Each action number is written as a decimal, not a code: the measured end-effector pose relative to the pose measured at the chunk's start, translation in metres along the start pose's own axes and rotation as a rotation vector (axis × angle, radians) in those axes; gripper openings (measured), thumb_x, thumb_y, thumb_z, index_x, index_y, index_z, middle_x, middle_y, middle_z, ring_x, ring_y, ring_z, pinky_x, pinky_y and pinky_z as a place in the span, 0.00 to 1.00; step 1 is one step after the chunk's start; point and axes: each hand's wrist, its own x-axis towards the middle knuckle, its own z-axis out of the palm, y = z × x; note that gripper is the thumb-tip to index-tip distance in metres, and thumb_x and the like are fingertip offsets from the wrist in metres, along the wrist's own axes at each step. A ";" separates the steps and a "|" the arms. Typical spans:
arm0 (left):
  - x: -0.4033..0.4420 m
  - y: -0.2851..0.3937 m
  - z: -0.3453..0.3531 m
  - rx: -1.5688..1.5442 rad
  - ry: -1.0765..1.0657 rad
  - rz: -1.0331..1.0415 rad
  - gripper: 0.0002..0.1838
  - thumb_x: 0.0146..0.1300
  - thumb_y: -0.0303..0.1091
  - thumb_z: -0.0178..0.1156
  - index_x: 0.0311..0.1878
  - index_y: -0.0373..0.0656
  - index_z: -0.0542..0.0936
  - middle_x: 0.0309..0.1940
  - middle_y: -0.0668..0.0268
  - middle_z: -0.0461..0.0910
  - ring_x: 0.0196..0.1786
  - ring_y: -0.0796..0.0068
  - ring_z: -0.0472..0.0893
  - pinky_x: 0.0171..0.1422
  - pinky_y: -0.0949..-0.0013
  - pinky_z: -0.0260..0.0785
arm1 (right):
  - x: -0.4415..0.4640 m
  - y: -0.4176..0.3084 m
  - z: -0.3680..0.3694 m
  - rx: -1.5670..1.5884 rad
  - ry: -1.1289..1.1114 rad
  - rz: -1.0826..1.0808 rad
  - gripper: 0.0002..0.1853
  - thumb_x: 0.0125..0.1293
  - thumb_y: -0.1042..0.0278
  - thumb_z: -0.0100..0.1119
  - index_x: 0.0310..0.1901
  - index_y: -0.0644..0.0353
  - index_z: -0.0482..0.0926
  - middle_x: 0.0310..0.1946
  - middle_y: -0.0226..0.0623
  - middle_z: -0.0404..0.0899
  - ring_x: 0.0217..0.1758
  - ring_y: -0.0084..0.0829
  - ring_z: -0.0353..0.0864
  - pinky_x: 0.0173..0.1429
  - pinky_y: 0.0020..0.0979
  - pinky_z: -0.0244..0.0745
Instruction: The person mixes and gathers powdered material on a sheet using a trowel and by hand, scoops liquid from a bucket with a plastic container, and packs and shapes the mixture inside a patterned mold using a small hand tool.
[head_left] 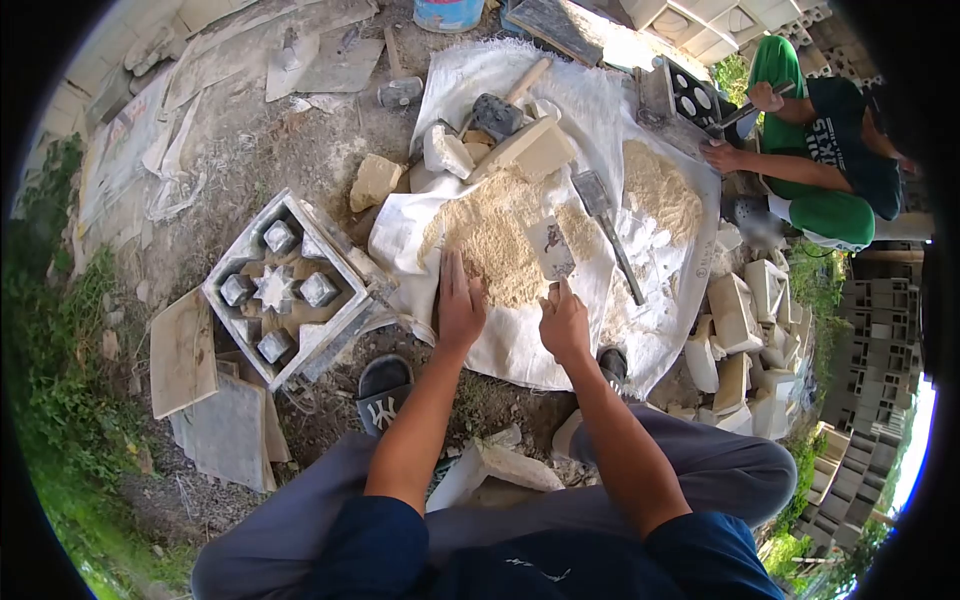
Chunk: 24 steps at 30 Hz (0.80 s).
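My left hand [461,305] lies with its fingers stretched out along the left edge of a heap of damp, sandy mix [490,235]. The heap rests on a white woven sack [400,235] spread over the ground. In my right hand [565,325] is a flat-bladed trowel [553,248], its fingers wrapped round the handle end. The blade stands at the heap's right side, smeared with mix. Farther right lies a metal tool with a square head and long bar [610,230]. To my left sits a square metal mould [285,290] with a star and several blocks inside.
A black-headed mallet [497,115] lies on pale blocks [530,150] behind the heap; another hammer [400,92] is farther back. Broken blocks [735,315] pile up on the right. Boards [225,420] lie at left. A co-worker [820,150] sits at upper right by another mould [690,95].
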 end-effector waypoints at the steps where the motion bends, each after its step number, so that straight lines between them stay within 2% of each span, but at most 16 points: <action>1: -0.003 0.001 -0.001 -0.037 -0.013 -0.013 0.32 0.78 0.34 0.47 0.79 0.27 0.57 0.78 0.35 0.58 0.81 0.36 0.57 0.84 0.47 0.51 | -0.013 0.006 0.012 0.027 0.052 0.072 0.30 0.73 0.70 0.55 0.72 0.77 0.64 0.49 0.63 0.83 0.56 0.62 0.80 0.61 0.52 0.75; 2: 0.001 -0.001 0.000 -0.041 -0.002 -0.011 0.32 0.78 0.34 0.47 0.79 0.27 0.57 0.78 0.35 0.58 0.81 0.36 0.57 0.84 0.47 0.51 | -0.020 0.012 0.023 0.055 0.105 0.137 0.29 0.73 0.70 0.55 0.71 0.78 0.64 0.49 0.62 0.83 0.56 0.61 0.81 0.60 0.51 0.75; 4: 0.001 -0.004 -0.001 -0.097 0.009 0.022 0.33 0.79 0.35 0.45 0.79 0.24 0.54 0.78 0.34 0.55 0.81 0.34 0.56 0.85 0.47 0.50 | -0.035 0.000 0.031 0.220 0.060 0.169 0.29 0.73 0.71 0.57 0.70 0.78 0.66 0.47 0.62 0.84 0.52 0.60 0.83 0.56 0.48 0.77; 6: 0.000 -0.007 0.004 -0.075 0.004 0.012 0.33 0.79 0.35 0.45 0.79 0.24 0.54 0.78 0.33 0.55 0.81 0.34 0.56 0.85 0.47 0.50 | -0.042 -0.015 0.044 0.216 0.117 0.079 0.25 0.73 0.72 0.58 0.67 0.78 0.70 0.41 0.60 0.84 0.46 0.58 0.86 0.52 0.45 0.79; 9: 0.000 -0.010 0.004 -0.067 -0.060 0.013 0.33 0.79 0.36 0.45 0.79 0.24 0.54 0.79 0.34 0.55 0.81 0.35 0.56 0.85 0.48 0.50 | -0.041 -0.048 0.046 0.324 0.009 0.198 0.25 0.72 0.71 0.58 0.66 0.77 0.71 0.41 0.61 0.85 0.46 0.55 0.87 0.50 0.44 0.80; 11: 0.001 -0.011 0.003 -0.058 -0.072 0.017 0.33 0.79 0.36 0.45 0.79 0.24 0.54 0.79 0.35 0.55 0.82 0.36 0.55 0.85 0.48 0.49 | -0.027 -0.077 0.026 0.408 -0.340 0.395 0.26 0.71 0.69 0.59 0.67 0.74 0.72 0.40 0.61 0.85 0.47 0.54 0.88 0.49 0.44 0.82; 12: 0.002 -0.011 0.003 -0.052 -0.083 0.011 0.33 0.78 0.36 0.45 0.79 0.24 0.54 0.79 0.35 0.54 0.82 0.36 0.54 0.86 0.49 0.49 | -0.020 -0.079 0.025 0.412 -0.337 0.391 0.26 0.71 0.69 0.59 0.67 0.74 0.72 0.40 0.61 0.85 0.47 0.54 0.88 0.49 0.44 0.82; 14: 0.002 -0.012 0.003 -0.037 -0.074 0.022 0.32 0.79 0.36 0.44 0.79 0.24 0.55 0.79 0.36 0.55 0.82 0.37 0.55 0.85 0.50 0.50 | -0.009 -0.076 0.026 0.292 -0.208 0.263 0.26 0.71 0.69 0.58 0.69 0.67 0.73 0.39 0.60 0.85 0.48 0.54 0.88 0.51 0.47 0.83; 16: 0.000 -0.013 0.002 -0.025 -0.063 0.030 0.32 0.79 0.35 0.43 0.78 0.24 0.56 0.79 0.36 0.55 0.82 0.38 0.56 0.85 0.52 0.51 | 0.003 -0.060 0.020 -0.151 -0.087 -0.005 0.32 0.70 0.70 0.55 0.77 0.54 0.66 0.54 0.54 0.82 0.58 0.50 0.84 0.58 0.51 0.80; 18: 0.000 -0.013 0.003 0.012 -0.078 0.032 0.31 0.79 0.35 0.42 0.78 0.25 0.57 0.80 0.38 0.54 0.82 0.39 0.55 0.85 0.52 0.51 | 0.009 -0.056 -0.011 -0.381 -0.142 -0.048 0.35 0.70 0.72 0.54 0.79 0.52 0.62 0.60 0.48 0.78 0.61 0.50 0.82 0.58 0.51 0.79; 20: 0.001 -0.007 -0.002 -0.041 -0.102 -0.035 0.31 0.79 0.35 0.43 0.78 0.25 0.57 0.81 0.38 0.53 0.83 0.39 0.53 0.86 0.51 0.49 | 0.008 -0.054 -0.028 -0.441 -0.089 -0.053 0.35 0.70 0.74 0.54 0.80 0.51 0.61 0.57 0.48 0.78 0.56 0.53 0.84 0.54 0.51 0.81; 21: -0.001 -0.007 -0.001 -0.069 -0.118 -0.070 0.32 0.78 0.35 0.44 0.78 0.26 0.57 0.81 0.38 0.52 0.83 0.39 0.53 0.86 0.51 0.48 | 0.007 -0.053 -0.032 -0.362 -0.042 -0.059 0.33 0.73 0.71 0.53 0.79 0.57 0.62 0.56 0.52 0.81 0.51 0.58 0.85 0.52 0.52 0.81; 22: -0.003 -0.006 0.001 -0.097 -0.133 -0.106 0.32 0.78 0.35 0.44 0.78 0.26 0.57 0.81 0.38 0.51 0.84 0.39 0.52 0.87 0.51 0.47 | 0.008 -0.045 -0.028 -0.370 -0.042 -0.056 0.33 0.73 0.71 0.53 0.79 0.57 0.62 0.56 0.52 0.81 0.51 0.58 0.85 0.52 0.52 0.81; 24: -0.001 -0.008 0.003 -0.090 -0.083 -0.079 0.31 0.78 0.36 0.44 0.79 0.27 0.58 0.81 0.39 0.52 0.84 0.41 0.52 0.87 0.52 0.47 | 0.012 -0.036 -0.015 -0.118 -0.001 -0.275 0.29 0.76 0.69 0.51 0.77 0.64 0.64 0.50 0.57 0.85 0.47 0.60 0.86 0.52 0.53 0.81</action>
